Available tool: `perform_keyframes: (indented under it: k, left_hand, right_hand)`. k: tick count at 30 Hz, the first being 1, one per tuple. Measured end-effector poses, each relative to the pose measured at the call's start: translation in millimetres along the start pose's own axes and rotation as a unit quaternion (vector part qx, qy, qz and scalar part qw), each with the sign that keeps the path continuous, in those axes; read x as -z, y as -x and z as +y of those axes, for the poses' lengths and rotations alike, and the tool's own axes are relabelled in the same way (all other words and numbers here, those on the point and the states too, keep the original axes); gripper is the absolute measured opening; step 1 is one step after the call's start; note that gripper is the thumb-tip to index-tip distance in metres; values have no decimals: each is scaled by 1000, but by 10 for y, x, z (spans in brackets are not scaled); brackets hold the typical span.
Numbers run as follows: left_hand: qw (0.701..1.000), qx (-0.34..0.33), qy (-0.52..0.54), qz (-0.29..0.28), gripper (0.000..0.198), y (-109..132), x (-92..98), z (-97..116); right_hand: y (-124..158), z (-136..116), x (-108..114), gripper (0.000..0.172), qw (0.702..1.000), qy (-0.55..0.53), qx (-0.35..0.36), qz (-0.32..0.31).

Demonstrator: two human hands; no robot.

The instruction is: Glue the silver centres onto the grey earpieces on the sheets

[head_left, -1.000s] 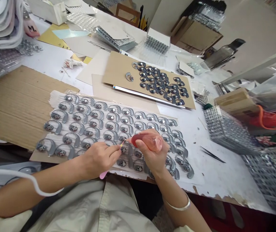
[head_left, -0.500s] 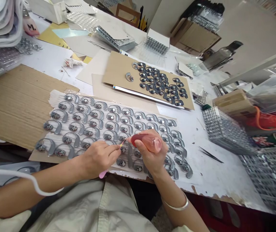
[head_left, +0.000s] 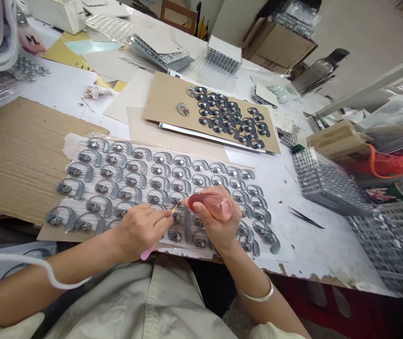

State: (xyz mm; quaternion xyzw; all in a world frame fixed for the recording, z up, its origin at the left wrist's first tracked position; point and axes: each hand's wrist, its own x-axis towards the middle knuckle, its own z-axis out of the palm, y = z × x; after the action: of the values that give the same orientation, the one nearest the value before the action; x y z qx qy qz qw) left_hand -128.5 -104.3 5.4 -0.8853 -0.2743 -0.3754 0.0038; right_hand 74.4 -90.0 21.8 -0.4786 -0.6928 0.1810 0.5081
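Observation:
My left hand [head_left: 143, 230] is closed in a pinch on a thin tool with a pink handle end [head_left: 148, 252] and a yellowish tip [head_left: 175, 210]. Wrapped in the fingers of my right hand [head_left: 222, 228] is a squeeze bottle [head_left: 213, 206] of reddish liquid, tilted with its nozzle end pointing left. Both tips meet closely over one grey ear-hook piece [head_left: 179, 187] or its neighbour; I cannot tell whether they touch it. Several such hook-shaped pieces, each with a shiny round part, lie in rows on a ribbed white sheet [head_left: 70, 145]. My hands hide some of them.
Behind the rows, a cardboard sheet [head_left: 166, 96] carries several darker hook pieces. Corrugated cardboard [head_left: 14, 146] lies at left. Dark tweezers [head_left: 305, 217] rest at right, near stacked clear trays [head_left: 332, 188]. A pink-labelled bottle [head_left: 31, 40] stands at the back left.
The whole view has shifted slightly, moving the scene a little left and up. Both hands keep their grips, with the tool tip and nozzle still close together at the same spot.

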Motion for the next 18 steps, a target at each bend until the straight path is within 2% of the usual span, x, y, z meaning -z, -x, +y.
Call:
perform_keyframes:
  k: [9, 18]
  left_hand:
    - [1000, -2, 4, 11, 9, 8, -28, 3]
    - [1000, -1, 11, 9, 11, 13, -23, -11]
  right_hand:
    - [-9, -13, -2, 17, 999, 12, 43, 7]
    - [6, -23, -7, 18, 998, 18, 60, 11]
